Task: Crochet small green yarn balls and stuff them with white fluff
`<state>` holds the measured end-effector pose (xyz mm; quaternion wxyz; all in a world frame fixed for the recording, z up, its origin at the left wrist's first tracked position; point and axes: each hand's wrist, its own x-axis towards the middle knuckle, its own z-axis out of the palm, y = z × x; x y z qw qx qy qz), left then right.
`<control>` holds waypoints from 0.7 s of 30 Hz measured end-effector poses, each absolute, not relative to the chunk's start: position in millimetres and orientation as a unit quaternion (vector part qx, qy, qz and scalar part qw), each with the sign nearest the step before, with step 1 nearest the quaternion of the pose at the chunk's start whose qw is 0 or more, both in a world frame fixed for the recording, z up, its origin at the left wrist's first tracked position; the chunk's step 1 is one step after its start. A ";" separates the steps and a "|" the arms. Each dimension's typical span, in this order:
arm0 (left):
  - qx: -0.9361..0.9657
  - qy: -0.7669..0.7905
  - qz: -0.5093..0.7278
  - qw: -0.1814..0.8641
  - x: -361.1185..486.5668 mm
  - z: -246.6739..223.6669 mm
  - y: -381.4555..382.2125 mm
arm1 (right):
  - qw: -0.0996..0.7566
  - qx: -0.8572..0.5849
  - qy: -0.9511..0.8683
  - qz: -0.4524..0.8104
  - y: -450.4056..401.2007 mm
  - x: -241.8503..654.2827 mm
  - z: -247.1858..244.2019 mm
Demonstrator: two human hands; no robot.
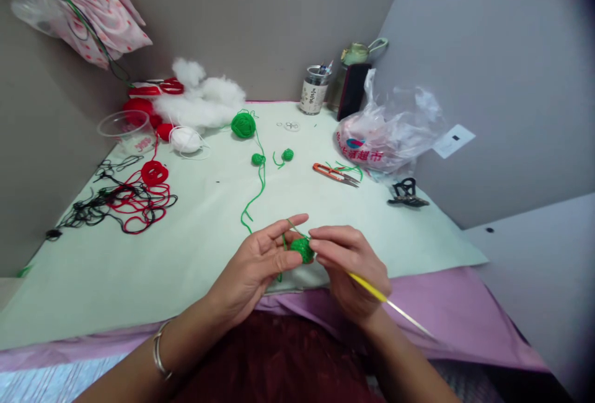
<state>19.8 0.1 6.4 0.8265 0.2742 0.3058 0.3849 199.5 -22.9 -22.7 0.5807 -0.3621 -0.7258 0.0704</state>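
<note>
Pinching a small green crocheted piece (302, 250) between thumb and fingers, the left hand (255, 263) holds it between both hands, close to the near edge of the pale-covered table (186, 254); from my remote post I see its index finger raised with green yarn (297, 229) across it, probably to keep the strand taut. The right hand (357, 260) grasps a slim yellow-handled tool (369, 286) between thumb and fingers, likely for fine control; I cannot make out its working tip where the fingertips meet the piece. Orange snips (335, 175) lie beyond the right hand, presumably to stay reachable, beside green offcuts (346, 170). The green ball (243, 124) sits farther back, seemingly so its line can run out freely. I count one piece in hand, two small green balls (287, 155) on the table, one large green ball, one white ball (186, 140), one phone (354, 92) and one black hair clip (408, 193).
</note>
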 end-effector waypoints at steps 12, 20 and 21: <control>0.417 0.312 0.380 0.764 3.6 -0.8 8.7 | 0.647 -0.338 -0.511 0.454 -13.8 209.1 -14.2; 0.411 0.334 0.390 0.753 8.1 -4.5 5.6 | 0.686 -0.360 -0.481 0.411 -20.3 193.3 -21.8; 0.405 0.341 0.391 0.753 8.7 -4.6 4.8 | 0.689 -0.361 -0.482 0.402 -21.1 192.1 -22.1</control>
